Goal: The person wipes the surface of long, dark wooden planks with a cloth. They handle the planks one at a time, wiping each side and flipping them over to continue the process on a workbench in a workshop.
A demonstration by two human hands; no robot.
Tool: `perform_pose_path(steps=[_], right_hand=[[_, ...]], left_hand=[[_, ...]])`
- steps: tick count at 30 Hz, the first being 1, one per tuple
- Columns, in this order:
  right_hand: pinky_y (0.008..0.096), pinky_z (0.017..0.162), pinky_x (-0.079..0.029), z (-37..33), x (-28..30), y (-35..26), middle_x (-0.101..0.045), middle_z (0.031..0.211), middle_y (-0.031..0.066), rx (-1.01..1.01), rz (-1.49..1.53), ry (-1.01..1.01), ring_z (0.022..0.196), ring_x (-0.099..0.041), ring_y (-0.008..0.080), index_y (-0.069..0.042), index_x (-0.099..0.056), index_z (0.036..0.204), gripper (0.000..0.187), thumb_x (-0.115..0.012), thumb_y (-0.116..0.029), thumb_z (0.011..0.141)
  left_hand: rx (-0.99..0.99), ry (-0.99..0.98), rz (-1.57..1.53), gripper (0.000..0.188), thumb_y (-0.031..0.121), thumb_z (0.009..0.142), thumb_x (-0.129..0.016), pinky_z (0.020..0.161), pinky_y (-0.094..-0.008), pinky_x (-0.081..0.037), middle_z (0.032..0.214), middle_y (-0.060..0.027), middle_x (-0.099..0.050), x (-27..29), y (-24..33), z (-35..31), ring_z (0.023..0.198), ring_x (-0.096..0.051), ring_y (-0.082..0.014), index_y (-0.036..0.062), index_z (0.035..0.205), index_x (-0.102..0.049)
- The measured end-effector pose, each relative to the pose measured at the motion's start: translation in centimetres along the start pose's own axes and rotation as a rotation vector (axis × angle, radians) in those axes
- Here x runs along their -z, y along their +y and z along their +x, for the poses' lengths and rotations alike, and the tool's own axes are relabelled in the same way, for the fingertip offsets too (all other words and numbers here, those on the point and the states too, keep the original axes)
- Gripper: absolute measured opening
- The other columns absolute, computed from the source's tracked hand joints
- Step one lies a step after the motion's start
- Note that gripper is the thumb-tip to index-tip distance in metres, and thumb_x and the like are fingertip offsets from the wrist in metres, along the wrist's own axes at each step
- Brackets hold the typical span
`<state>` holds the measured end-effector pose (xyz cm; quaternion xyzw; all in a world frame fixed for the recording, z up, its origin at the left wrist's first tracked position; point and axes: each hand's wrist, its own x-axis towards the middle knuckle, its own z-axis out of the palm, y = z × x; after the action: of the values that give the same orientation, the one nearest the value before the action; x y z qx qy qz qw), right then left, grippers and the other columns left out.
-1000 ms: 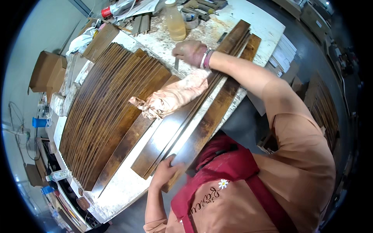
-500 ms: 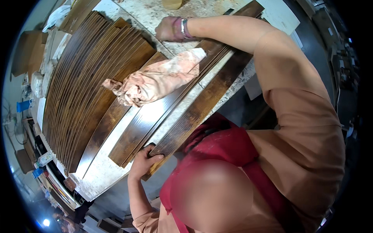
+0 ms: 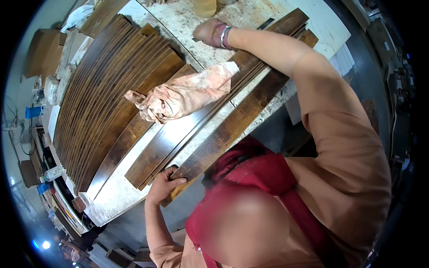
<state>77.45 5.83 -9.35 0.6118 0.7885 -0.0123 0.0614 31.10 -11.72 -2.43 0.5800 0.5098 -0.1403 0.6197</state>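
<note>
A long, dark-stained wooden board lies slantwise along the near edge of the worktable, its near end jutting past the edge. My left hand grips that end, thumb on top and the other fingers partly hidden. Across the far part of the board reaches my right arm. My right hand is curled low over the table beyond the boards, its fingers mostly hidden; a small dark edge shows beside it, too little to name. A stained, crumpled cloth rests on other boards between my hands.
A fanned row of several stained boards covers the table's left side. At the far edge stands a container of yellowish liquid. The speckled white worktable ends close to my body. A cardboard box is at far left.
My right hand has shifted slightly right over the table. My left hand keeps its grip on the board's end. The whole view has tilted a little.
</note>
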Motion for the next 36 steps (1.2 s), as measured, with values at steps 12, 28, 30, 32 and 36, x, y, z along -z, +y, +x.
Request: perform_pose_path(steps=[12, 28, 30, 32, 36], right_hand=[[0.0282, 0.053, -0.043, -21.8, 4.3, 2.0, -0.053, 0.071, -0.0011, -0.434, 1.174, 0.316, 0.060, -0.053, 0.0097, -0.004, -0.061, 0.111, 0.028, -0.051, -0.025, 0.096], [0.0385, 0.078, -0.051, -29.0, 0.8, -1.8, -0.065, 0.097, 0.0103, -1.071, 0.314, 0.237, 0.089, -0.063, 0.0299, -0.006, -0.067, 0.094, 0.019, -0.056, -0.022, 0.092], [0.0412, 0.074, -0.052, -27.2, -1.0, -5.4, -0.063, 0.093, 0.0085, -0.843, 0.125, 0.216, 0.085, -0.063, 0.0287, -0.009, -0.064, 0.088, 0.017, -0.054, -0.021, 0.091], [0.0430, 0.069, -0.053, -27.2, 0.8, -13.1, -0.060, 0.086, 0.0082, -0.358, 0.209, 0.385, 0.080, -0.063, 0.0282, -0.011, -0.062, 0.088, 0.014, -0.052, -0.020, 0.089], [0.0426, 0.067, -0.052, -27.6, 1.0, -16.4, -0.058, 0.085, 0.0100, -0.420, 0.392, 0.323, 0.079, -0.061, 0.0295, -0.011, -0.060, 0.090, 0.012, -0.050, -0.018, 0.088]], left_hand=[[-0.121, -0.019, -0.014, 0.025, 0.013, 0.083, -0.074, 0.073, -0.0252, -0.047, 0.086, -0.0021, -0.067, -0.7, -1.1, 0.3, 0.077, -0.057, -0.0075, -0.0005, 0.101, -0.065], [-0.180, -0.038, -0.041, 0.027, 0.006, 0.085, -0.069, 0.075, -0.0261, -0.048, 0.091, -0.0056, -0.068, -0.8, -1.7, 0.6, 0.082, -0.059, -0.0100, -0.0051, 0.108, -0.063], [-0.170, -0.020, -0.017, 0.026, 0.006, 0.085, -0.069, 0.075, -0.0260, -0.048, 0.091, -0.0054, -0.068, -0.9, -1.6, 0.4, 0.082, -0.058, -0.0098, -0.0052, 0.108, -0.063], [-0.170, -0.012, -0.019, 0.025, 0.005, 0.085, -0.070, 0.075, -0.0260, -0.048, 0.091, -0.0053, -0.068, -0.8, -2.0, 0.4, 0.081, -0.058, -0.0097, -0.0053, 0.107, -0.063], [-0.181, 0.006, -0.006, 0.026, 0.005, 0.084, -0.071, 0.076, -0.0261, -0.048, 0.091, -0.0053, -0.068, -1.0, -1.9, 0.5, 0.081, -0.058, -0.0099, -0.0056, 0.107, -0.063]])
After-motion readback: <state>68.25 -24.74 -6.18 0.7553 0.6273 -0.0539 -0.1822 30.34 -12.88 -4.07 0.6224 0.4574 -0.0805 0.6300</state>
